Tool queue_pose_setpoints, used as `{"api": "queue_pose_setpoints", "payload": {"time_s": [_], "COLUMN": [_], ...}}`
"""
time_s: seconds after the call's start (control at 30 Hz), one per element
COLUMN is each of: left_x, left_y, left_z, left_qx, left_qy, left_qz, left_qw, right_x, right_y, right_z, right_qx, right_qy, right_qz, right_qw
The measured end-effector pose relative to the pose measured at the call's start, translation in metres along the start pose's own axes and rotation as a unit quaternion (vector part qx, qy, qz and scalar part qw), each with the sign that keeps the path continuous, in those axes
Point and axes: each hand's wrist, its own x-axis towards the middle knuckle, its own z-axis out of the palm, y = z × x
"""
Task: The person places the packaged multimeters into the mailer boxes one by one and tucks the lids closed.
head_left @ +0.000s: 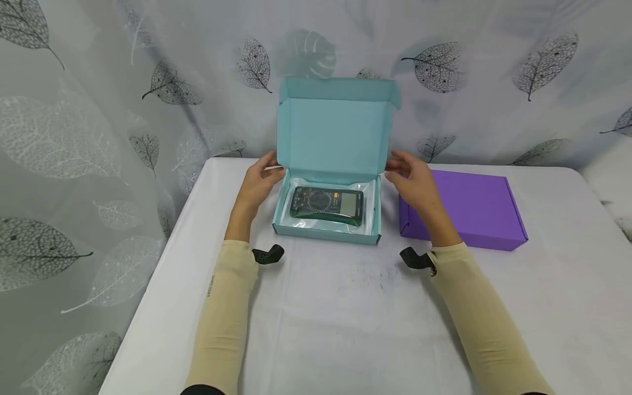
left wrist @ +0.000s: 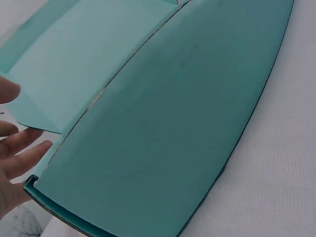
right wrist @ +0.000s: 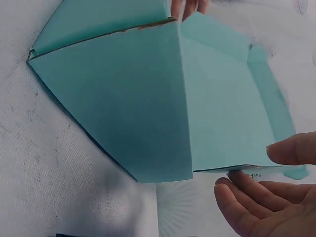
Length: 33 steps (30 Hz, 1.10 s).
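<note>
A teal cardboard box [head_left: 326,235] stands on the table with its lid [head_left: 336,131] raised at the back. Inside lies a black multimeter [head_left: 321,201] in clear plastic wrap, its screen toward the right. My left hand [head_left: 259,184] is at the box's left back corner, its fingers [left wrist: 24,153] by the lid's side flap and thumb apart from it. On the other side, my right hand [head_left: 415,178] has its thumb and fingers [right wrist: 256,195] spread about the lid's side edge, fingertips right at its outer face. Neither wrist view shows the multimeter.
A purple box [head_left: 474,203] lies closed on the table just right of the teal box, partly under my right forearm. Behind the white-covered table [head_left: 345,329] hangs a leaf-patterned curtain [head_left: 197,44], which also runs along the left side.
</note>
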Motion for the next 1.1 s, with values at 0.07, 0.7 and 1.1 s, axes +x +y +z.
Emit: {"api": "queue_pose_setpoints", "payload": {"time_s": [0.07, 0.7, 1.1], "left_x": [0.000, -0.009, -0.009], "left_y": [0.000, 0.021, 0.020], "left_z": [0.000, -0.003, -0.009], "left_qx": [0.010, 0.186, 0.211], "left_qy": [-0.005, -0.028, -0.050], "left_qz": [0.008, 0.028, 0.052], "left_qw": [0.9999, 0.9817, 0.9749], "right_x": [0.000, 0.000, -0.006], "right_y": [-0.001, -0.003, -0.006], "right_z": [0.000, 0.002, 0.005], "right_qx": [0.002, -0.075, -0.133], "right_qy": [-0.001, -0.022, -0.019], "right_qz": [-0.002, -0.052, -0.060], "right_qw": [1.000, 0.996, 0.989]}}
